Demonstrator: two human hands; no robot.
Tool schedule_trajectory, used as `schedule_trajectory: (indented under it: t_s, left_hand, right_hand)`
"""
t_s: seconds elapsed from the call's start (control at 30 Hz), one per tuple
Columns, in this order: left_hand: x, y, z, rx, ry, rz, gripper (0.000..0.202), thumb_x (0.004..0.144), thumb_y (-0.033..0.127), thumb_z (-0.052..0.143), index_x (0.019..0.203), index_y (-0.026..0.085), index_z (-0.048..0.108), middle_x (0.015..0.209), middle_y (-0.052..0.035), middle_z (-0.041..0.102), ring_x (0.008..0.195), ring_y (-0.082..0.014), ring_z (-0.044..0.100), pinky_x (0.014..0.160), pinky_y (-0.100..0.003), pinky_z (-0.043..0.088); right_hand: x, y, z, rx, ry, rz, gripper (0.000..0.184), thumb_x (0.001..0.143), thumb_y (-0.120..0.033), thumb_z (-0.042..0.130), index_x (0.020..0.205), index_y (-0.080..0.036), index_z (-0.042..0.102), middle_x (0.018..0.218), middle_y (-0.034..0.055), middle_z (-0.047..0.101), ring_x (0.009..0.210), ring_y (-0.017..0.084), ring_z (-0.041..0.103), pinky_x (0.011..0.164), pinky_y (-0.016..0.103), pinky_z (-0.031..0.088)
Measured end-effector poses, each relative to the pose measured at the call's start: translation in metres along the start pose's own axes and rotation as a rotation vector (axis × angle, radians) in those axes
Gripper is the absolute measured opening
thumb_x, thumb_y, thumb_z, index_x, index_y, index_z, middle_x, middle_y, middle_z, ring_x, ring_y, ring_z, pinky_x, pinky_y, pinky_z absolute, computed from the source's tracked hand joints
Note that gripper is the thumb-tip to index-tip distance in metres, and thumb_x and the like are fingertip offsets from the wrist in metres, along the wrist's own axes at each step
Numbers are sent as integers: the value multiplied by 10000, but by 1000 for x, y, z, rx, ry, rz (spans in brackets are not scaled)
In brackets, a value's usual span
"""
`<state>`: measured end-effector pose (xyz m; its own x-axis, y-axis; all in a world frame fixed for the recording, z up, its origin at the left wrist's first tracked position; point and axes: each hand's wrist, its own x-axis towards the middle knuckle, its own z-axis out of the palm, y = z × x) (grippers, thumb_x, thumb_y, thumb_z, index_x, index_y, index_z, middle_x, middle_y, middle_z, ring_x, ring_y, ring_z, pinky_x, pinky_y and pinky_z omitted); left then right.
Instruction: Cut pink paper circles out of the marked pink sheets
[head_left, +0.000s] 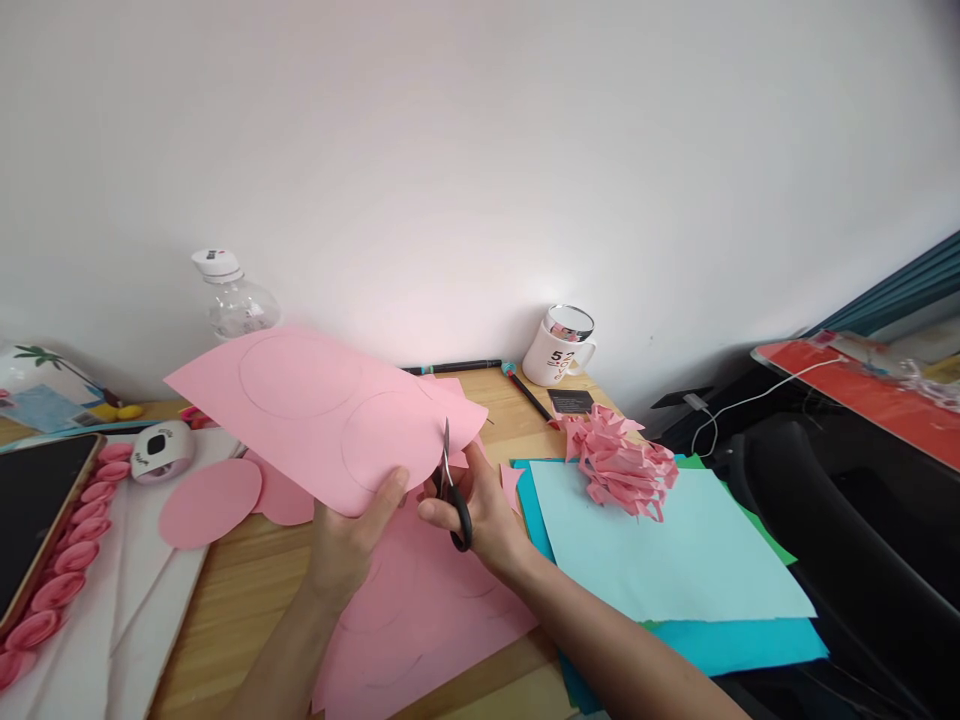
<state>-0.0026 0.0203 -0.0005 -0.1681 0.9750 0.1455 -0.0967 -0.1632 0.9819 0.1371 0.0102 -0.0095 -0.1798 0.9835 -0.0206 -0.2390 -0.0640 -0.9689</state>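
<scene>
My left hand point(356, 545) pinches the lower edge of a pink paper sheet point(322, 400) with pencilled circles, thumb on top. The sheet is held up in the air, tilted. My right hand point(480, 510) grips black-handled scissors point(460, 515), whose blades are at the sheet's right part, beside one drawn circle. Below both hands lies another pink sheet point(420, 620) with drawn circles. To the left of my left hand rest a cut pink paper circle point(210, 502) and a second one partly under the raised sheet.
Light blue paper point(667, 560) lies at the right on darker blue and green sheets, with crumpled pink scraps point(619, 465) on it. A white mug point(559, 350) and a clear bottle point(244, 305) stand by the wall. Rolled pink paper flowers point(71, 590) line up beside a phone point(37, 510) at left.
</scene>
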Motion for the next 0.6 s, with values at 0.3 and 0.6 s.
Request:
schedule_trajectory:
  t_s: [0.3,0.6]
  left_hand:
    - [1,0,-4,18,-7,8,487,656,345,737,1095,181,605,837,-43,689,794,-217,651,670,-306,570]
    - [0,1,-3,0,-5,-2,491,659,332,741,1107,184,605,860,-41,682,867,-222,639,751,-323,553]
  right_hand:
    - [2,5,-4,25,-53,-18,651,628,-338,823,1123,-249,410,713,-46,523,611,109,465,539,226,368]
    - [3,3,-4,8,-49,-15,611,652,-300,809,1115,-244,414,673,-63,498,596,98,447,515,203,333]
